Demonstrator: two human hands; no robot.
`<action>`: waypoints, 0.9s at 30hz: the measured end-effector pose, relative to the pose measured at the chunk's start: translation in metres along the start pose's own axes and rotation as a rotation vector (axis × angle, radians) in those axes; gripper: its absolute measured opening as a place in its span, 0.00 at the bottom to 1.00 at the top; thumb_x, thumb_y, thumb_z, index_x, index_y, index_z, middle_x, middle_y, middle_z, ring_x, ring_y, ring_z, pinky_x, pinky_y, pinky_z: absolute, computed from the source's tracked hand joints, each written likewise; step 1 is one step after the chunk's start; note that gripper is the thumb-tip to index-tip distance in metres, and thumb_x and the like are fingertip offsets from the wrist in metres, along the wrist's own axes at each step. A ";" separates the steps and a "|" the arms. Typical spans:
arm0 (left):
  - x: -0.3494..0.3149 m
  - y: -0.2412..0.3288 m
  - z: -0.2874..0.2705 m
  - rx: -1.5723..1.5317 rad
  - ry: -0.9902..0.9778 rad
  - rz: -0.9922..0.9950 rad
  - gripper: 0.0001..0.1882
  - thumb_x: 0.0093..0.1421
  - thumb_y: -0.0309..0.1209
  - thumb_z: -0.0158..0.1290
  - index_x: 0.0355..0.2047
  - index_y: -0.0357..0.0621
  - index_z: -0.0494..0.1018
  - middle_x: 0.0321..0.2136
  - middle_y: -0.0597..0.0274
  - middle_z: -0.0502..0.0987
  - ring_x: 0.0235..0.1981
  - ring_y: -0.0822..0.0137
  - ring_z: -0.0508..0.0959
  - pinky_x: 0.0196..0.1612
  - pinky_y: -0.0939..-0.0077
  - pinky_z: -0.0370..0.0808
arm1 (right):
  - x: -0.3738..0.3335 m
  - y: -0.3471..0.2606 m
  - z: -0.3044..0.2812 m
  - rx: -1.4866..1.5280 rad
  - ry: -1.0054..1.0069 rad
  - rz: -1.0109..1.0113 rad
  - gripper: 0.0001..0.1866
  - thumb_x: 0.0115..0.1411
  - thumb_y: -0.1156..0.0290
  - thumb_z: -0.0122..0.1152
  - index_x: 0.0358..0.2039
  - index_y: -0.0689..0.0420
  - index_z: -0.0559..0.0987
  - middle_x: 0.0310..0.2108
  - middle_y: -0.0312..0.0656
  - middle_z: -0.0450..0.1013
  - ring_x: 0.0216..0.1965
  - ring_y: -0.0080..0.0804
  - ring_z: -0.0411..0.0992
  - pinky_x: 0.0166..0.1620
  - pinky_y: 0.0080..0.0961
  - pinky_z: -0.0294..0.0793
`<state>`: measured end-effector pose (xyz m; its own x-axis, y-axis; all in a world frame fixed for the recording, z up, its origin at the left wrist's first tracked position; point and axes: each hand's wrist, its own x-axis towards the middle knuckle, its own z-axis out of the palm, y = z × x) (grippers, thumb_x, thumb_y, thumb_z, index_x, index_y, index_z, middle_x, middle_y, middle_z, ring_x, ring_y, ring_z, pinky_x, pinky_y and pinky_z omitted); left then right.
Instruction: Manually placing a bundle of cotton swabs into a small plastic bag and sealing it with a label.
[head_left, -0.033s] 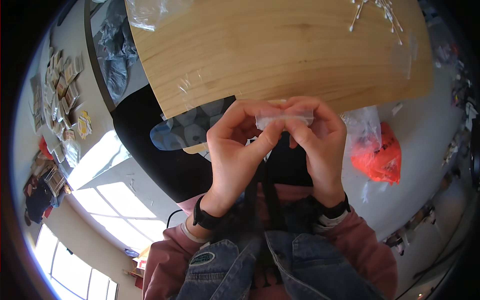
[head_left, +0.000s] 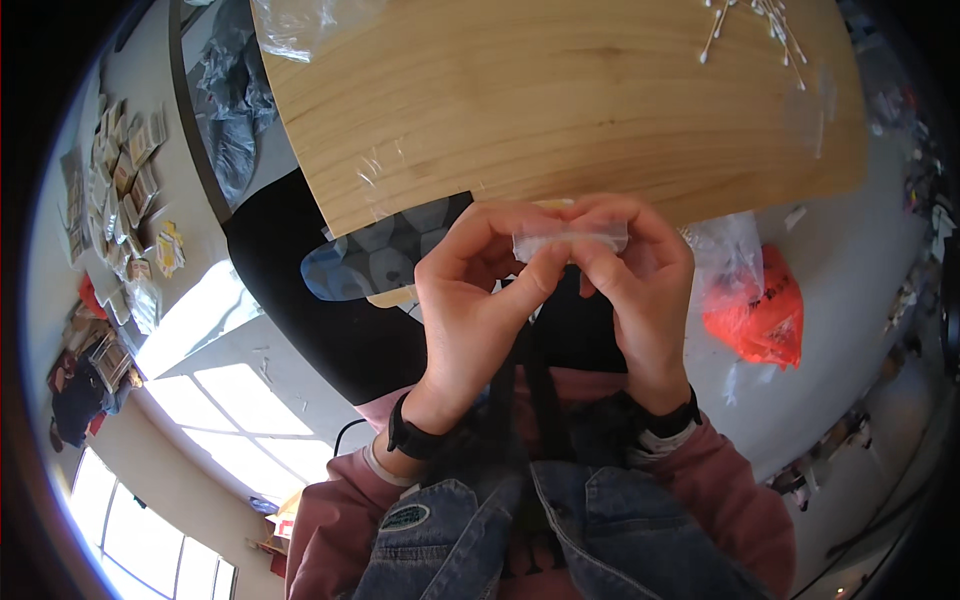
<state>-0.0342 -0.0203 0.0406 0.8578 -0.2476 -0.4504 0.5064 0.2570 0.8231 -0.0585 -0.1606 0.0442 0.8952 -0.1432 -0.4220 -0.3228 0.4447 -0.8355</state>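
Observation:
My left hand (head_left: pixel 475 285) and my right hand (head_left: pixel 638 285) meet just past the near edge of the wooden table. Between them they pinch a small clear plastic bag (head_left: pixel 570 232), the thumbs pressing on its near side. Its top edge stands up above my thumb tips, and the fingers curl behind it. What the bag contains, if anything, is hidden by my hands. A loose bunch of cotton swabs (head_left: pixel 770 28) lies at the far right of the table (head_left: pixel 540 110).
Crumpled clear plastic (head_left: pixel 305 28) sits at the table's far left corner. A patterned blue-grey cloth-like piece (head_left: pixel 375 255) lies left of my hands. To the right is a red plastic bag (head_left: pixel 758 310) beside clear film. Many packets (head_left: pixel 125 180) are heaped on the floor at far left.

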 end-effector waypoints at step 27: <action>0.002 0.000 -0.008 0.019 -0.092 0.043 0.12 0.58 0.20 0.53 0.43 0.30 0.73 0.43 0.56 0.73 0.39 0.67 0.77 0.43 0.77 0.76 | 0.000 -0.002 -0.008 -0.097 0.000 0.022 0.11 0.58 0.75 0.60 0.41 0.63 0.77 0.41 0.40 0.76 0.38 0.21 0.74 0.31 0.14 0.73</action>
<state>-0.0317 -0.0133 0.0366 0.8663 -0.3220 -0.3818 0.4671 0.2518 0.8476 -0.0608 -0.1685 0.0431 0.8875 -0.1339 -0.4409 -0.3710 0.3598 -0.8561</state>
